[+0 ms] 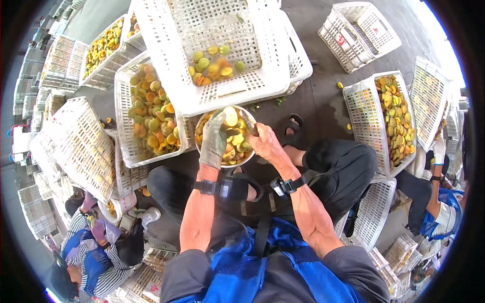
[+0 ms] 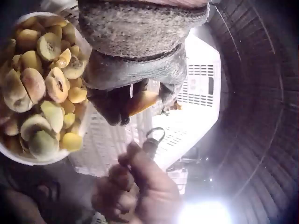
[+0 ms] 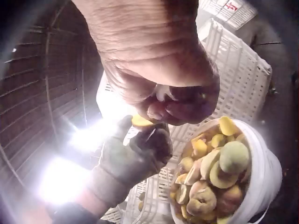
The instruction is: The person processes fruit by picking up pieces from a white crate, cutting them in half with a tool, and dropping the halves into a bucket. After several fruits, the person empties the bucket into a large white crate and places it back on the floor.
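Note:
My gloved left hand (image 1: 214, 139) pinches a cut yellow-orange fruit piece (image 2: 142, 101) between thumb and fingers; that piece (image 3: 141, 122) also shows in the right wrist view. Bare and curled, my right hand (image 1: 268, 144) grips the handle of a small tool (image 1: 248, 121). A thin curved loop forms the end of the tool (image 2: 155, 138), just below the fruit piece in the left wrist view. Both hands are over a white bucket (image 3: 266, 172) full of halved yellow and green fruit (image 3: 202, 200). Part of the tool is hidden behind my right fingers in the right wrist view.
Stacked white crates (image 1: 177, 96) stand beyond the bucket, the top one holding several fruits (image 1: 220, 65). Fruit-filled crates stand at left (image 1: 124, 146) and right (image 1: 361, 121). An upright crate (image 1: 348, 55) is at upper right. Other people sit at lower left (image 1: 96, 257) and right (image 1: 444, 207).

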{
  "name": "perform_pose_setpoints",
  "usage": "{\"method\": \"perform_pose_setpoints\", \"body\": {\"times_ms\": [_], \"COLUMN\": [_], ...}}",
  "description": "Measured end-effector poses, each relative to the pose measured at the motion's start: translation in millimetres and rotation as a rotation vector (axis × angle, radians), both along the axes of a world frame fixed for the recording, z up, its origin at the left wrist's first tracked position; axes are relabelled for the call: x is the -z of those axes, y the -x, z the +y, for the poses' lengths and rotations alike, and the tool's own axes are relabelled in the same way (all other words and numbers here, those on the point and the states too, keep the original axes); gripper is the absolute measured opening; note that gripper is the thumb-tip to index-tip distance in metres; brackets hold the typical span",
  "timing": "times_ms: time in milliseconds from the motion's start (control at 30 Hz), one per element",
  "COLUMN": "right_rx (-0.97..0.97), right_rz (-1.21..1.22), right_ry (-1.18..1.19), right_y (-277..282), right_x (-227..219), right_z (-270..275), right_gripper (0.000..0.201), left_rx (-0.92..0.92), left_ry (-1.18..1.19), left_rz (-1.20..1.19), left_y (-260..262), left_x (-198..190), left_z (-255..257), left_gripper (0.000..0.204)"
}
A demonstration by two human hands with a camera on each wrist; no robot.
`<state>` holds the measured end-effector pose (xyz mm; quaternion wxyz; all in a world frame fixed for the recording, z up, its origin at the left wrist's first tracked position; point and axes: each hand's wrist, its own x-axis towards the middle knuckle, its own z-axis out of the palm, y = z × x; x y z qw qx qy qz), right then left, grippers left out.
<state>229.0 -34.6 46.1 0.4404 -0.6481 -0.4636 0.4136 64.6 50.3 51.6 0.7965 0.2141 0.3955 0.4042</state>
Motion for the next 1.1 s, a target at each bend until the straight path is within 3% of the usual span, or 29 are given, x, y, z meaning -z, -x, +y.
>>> {"method": "perform_pose_setpoints", "body": {"times_ms": [100, 133, 233, 267, 367, 467, 533, 633, 700, 767, 900, 1000, 1100], "right_rx": [-0.055, -0.060, -0.101, -0.112, -0.120, -0.134, -0.181, -0.314, -0.327, -0.422, -0.503, -0.490, -0.336], "right_rz": [-0.087, -0.123, -0.260, -0.294, -0.389, -0.404, -0.382, 0.034, 0.355, 0.663, 0.907, 0.499, 0.162], "right_ry": [-0.099, -0.147, -0.132, -0.064, -0.021, 0.034, 0.104, 0.004, 0.250, 0.631, 0.694, 0.639, 0.307], "right_y": [14.0, 18.8, 28.3, 30.8, 38.5, 53.9, 61.8, 61.4, 54.4, 41.6, 38.8, 42.1, 49.9], "right_x": [-3.9, -2.7, -13.1, -26.0, -32.5, -20.6, -13.2, 2.3, -24.1, -51.9, -40.9, -14.0, -4.4], "right_z": [-5.4, -7.7, -16.7, -17.1, -19.3, -15.2, -18.0, -15.6, -9.3, -5.6, -6.0, -3.9, -10.6], "right_gripper": [0.020, 0.019, 0.021, 0.020, 0.020, 0.021, 0.023, 0.027, 0.023, 0.020, 0.017, 0.022, 0.032], "left_rx": [0.026, 0.034, -0.192, -0.258, -0.290, -0.422, -0.406, -0.315, -0.189, -0.191, -0.147, -0.227, -0.437], "left_ry": [-1.043, -0.838, -0.118, -0.297, -0.158, -0.263, -0.263, -0.232, -0.166, -0.161, -0.154, -0.142, -0.179], "left_rz": [0.917, 0.804, 0.343, 0.427, 0.422, 0.528, 0.542, 0.511, 0.533, 0.489, 0.442, 0.514, 0.562], "left_y": [5.5, -4.1, -8.5, -11.1, -10.6, -21.8, -17.4, -4.0, 1.5, 5.4, 9.2, 15.1, 19.8], "left_x": [10.8, -20.7, -20.5, -21.0, -23.8, -30.1, -20.4, -18.3, -37.9, -15.8, -2.1, 3.6, -11.7], "left_z": [-8.9, -14.8, -14.4, -17.8, -15.3, -23.6, -26.9, -27.0, -24.5, -18.0, -16.2, -16.8, -1.9], "left_gripper": [0.034, 0.037, 0.042, 0.042, 0.041, 0.043, 0.042, 0.039, 0.038, 0.036, 0.036, 0.035, 0.035]}}
